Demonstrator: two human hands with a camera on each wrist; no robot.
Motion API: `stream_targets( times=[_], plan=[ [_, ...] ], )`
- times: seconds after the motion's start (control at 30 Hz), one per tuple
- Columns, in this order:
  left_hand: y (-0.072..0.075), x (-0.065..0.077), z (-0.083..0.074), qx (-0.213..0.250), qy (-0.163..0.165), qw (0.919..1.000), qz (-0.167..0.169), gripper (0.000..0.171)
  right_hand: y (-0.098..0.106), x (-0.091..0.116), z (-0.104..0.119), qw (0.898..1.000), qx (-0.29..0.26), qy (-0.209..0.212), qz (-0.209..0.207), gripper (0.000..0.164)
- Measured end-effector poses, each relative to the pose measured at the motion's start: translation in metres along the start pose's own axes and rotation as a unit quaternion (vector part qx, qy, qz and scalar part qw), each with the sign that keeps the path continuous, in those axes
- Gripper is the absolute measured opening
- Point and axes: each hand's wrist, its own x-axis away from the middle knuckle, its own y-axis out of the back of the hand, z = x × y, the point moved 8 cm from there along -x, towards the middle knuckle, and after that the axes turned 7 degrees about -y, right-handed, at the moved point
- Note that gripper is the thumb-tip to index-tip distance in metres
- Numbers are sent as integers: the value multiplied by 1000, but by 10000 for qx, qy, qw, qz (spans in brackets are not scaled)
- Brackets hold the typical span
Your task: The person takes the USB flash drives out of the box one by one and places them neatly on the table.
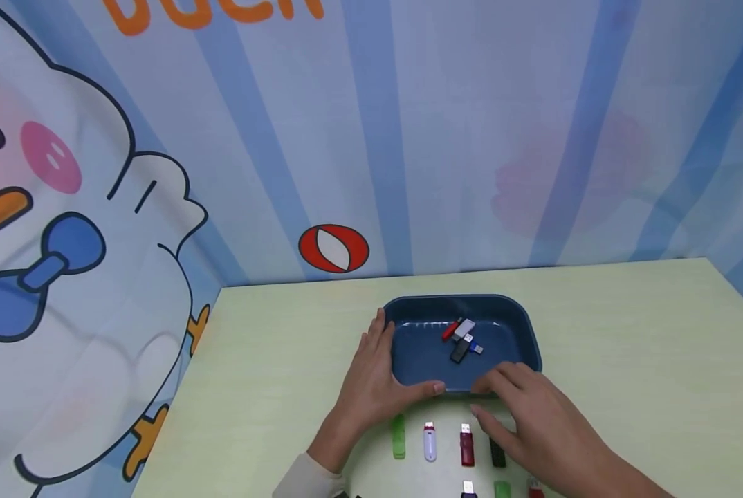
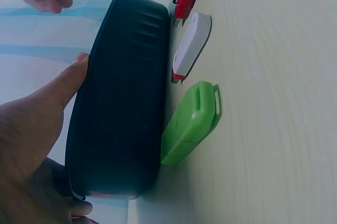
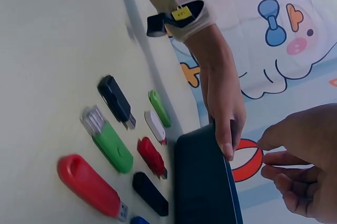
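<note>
A dark blue tray [image 1: 421, 356] stands on the table with several USB flash drives [image 1: 462, 339] in it: red, pale grey, black and blue ones lie in a loose pile. My left hand [image 1: 374, 387] holds the tray's near left corner, thumb along the front rim and fingers against the left side. Over the near right part of the rim hovers my right hand [image 1: 527, 415], its fingers loosely bent and thumb apart, holding nothing. Below it a black flash drive [image 1: 497, 453] is partly covered. A dark red flash drive [image 1: 467, 446] lies beside that one.
In front of the tray, a green flash drive [image 1: 398, 437] and a white flash drive [image 1: 429, 443] continue the row. Nearer are a dark blue flash drive [image 1: 468, 490], another green flash drive [image 1: 502, 490] and a red flash drive [image 3: 92, 186]. A printed cloth [image 1: 471, 138] hangs behind the table.
</note>
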Motion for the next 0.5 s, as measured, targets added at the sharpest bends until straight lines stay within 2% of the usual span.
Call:
stream_targets(
  times=[0.07,0.3,0.5],
  plan=[
    [0,-1,0,-2,-3,10000,6,122,4,-4,-3,9999,58,-30,-160,25],
    [2,-2,-1,-1,-9,10000,8,122,15,-16,-13,9974,4,127,-711,24],
    [1,-2,0,23,2,10000,30,123,17,-27,-21,9957,-57,150,-908,24]
  ],
)
